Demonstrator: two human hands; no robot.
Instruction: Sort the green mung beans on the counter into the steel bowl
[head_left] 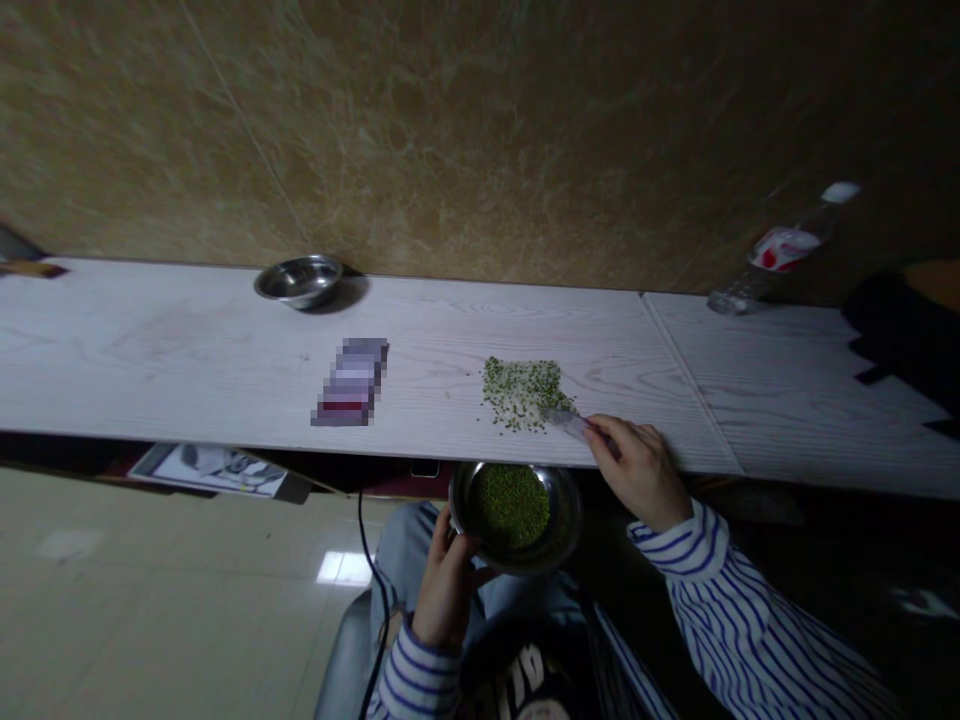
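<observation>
My left hand [448, 575] is closed on the left rim of a metal bowl [571, 505], held above my lap at the table's front edge. Inside it lies a heap of small green beans [512, 505]. On the table, just beyond the bowl, is a thin spread of green beans mixed with pale bits [523, 388]. My right hand [637, 465] pinches the handle of a small translucent spoon [568, 420]. The spoon's far end touches the front right part of the spread; its exact shape is blurred.
A second metal bowl [300, 283] stands against the wall at the back left. A pixelated flat object [351, 382] lies left of the beans. A plastic bottle [780, 250] stands at the back right, near a dark item [904, 330]. Below the tabletop is an open drawer [217, 470]; a black cable [367, 540] hangs down.
</observation>
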